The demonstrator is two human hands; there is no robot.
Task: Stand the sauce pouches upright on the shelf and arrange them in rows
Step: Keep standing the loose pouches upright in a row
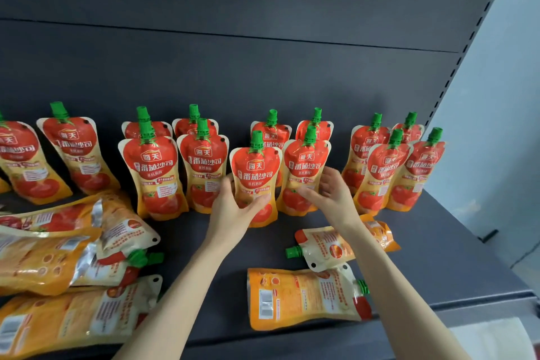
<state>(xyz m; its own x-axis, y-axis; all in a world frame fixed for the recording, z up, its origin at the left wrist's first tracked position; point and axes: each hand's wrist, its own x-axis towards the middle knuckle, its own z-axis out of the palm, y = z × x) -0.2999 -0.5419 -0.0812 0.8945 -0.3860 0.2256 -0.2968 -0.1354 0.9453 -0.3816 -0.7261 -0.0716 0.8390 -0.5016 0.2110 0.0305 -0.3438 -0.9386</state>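
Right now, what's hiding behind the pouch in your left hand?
Another upright pouch: its green cap and red top show. The held pouch in the left hand covers its lower part.

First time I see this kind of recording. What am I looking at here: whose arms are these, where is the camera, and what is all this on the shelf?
No machine here: a person works bare-handed, and the single camera sits on their head, looking forward and down. So each grip is a hand. The left grip holds a red sauce pouch upright in the front row on the dark shelf. The right grip is open by the neighbouring pouch; whether it touches is unclear. Other standing pouches with green caps fill the rows. Loose pouches lie flat at the front right, and a pile lies on the left.
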